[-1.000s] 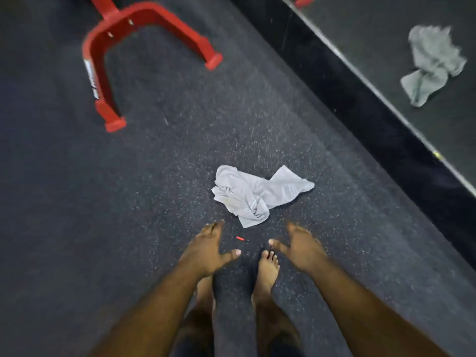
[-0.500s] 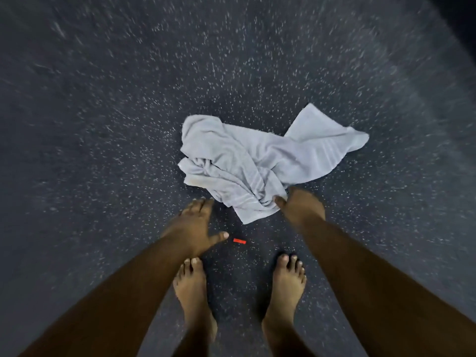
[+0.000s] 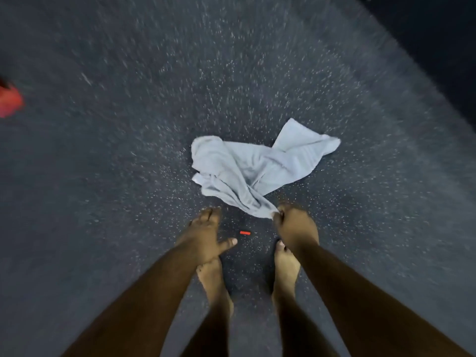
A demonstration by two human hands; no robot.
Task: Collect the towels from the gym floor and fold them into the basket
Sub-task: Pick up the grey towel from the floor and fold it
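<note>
Head view: I've got my right hand (image 3: 296, 226) pinching the near corner of the white towel (image 3: 252, 168), fingers curled round the twisted tip of cloth. My left hand (image 3: 206, 233) is spread, fingers straight, holding nothing, just beside that corner and apart from the fabric.

The towel lies crumpled on the dark speckled gym floor (image 3: 128, 176), straight ahead of my bare feet (image 3: 286, 269). From the pinch the rest of the cloth runs away from me, up and slightly left, with one flap reaching out to the far right. So its long axis runs roughly near-left to far-right, and my grip sits at the closest point, bottom centre.

My read: the right hand owns the lift, and the left is nearer the bunched left edge, so it should take that side once the cloth comes up. With a one-corner grip the bulk will likely trail and drag.

A small red scrap (image 3: 245, 232) lies on the floor between my hands. A blurred red object (image 3: 10, 104) sits at the left edge; I can't tell what it is. No basket in view.
</note>
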